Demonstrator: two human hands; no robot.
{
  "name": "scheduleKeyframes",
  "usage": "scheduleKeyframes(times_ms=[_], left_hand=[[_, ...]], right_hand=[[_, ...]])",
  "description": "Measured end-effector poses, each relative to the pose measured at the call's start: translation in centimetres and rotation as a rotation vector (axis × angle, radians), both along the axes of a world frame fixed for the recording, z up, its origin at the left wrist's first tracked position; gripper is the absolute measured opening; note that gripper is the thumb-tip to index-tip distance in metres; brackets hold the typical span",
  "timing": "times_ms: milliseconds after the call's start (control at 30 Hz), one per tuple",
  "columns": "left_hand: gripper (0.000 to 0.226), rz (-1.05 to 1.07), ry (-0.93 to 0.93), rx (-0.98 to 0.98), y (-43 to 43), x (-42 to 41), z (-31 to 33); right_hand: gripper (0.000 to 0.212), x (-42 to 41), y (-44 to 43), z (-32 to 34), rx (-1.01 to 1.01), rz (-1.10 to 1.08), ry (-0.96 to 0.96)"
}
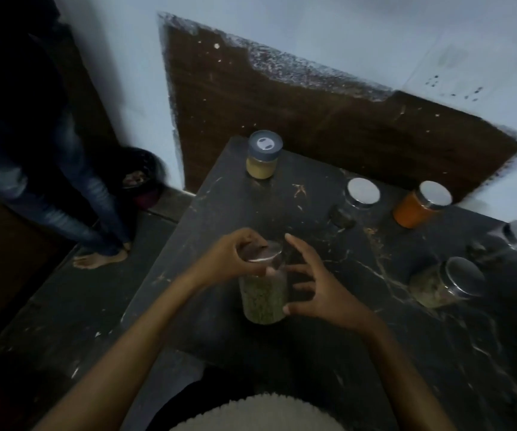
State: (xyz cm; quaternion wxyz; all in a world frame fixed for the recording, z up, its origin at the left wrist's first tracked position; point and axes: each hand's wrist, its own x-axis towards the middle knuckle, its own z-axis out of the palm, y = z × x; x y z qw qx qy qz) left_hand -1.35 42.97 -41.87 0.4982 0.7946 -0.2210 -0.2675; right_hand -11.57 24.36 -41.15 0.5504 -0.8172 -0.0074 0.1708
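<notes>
Two grips meet at a clear glass jar of green grains, which stands upright at the near left of the dark veined stone surface. The left grip curls from above round the jar's round lid, fingers clamped on its rim. The right grip is spread apart just right of the jar, only the thumb touching the glass low down. The lid sits at the jar's mouth; whether it is seated or loose cannot be told, so the lid work looks midway, with the turning left to finish. Farther off stand a yellow-filled jar with a grey cap, an orange-filled jar with a steel cap and other steel-capped jars, all closed.
</notes>
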Motion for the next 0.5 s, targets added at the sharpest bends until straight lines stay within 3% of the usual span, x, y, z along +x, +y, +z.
scheduleKeyframes(times_ms=[167,300,500], left_hand=[[0.026,-0.152,0.048,-0.075,-3.5,1.0,1.0],[0.016,-0.187,0.174,-0.013,-5.9,0.5,2.5],[0.035,-0.171,0.165,-0.056,-7.6,-1.3,3.6]], right_hand=[[0.127,-1.8,-2.0,1.7,-0.223,0.082,-0.063],[0.133,-2.7,-2.6,1.9,-0.357,0.079,-0.106],[0.131,-3.6,-3.6,1.9,-0.255,-0.206,-0.12]])
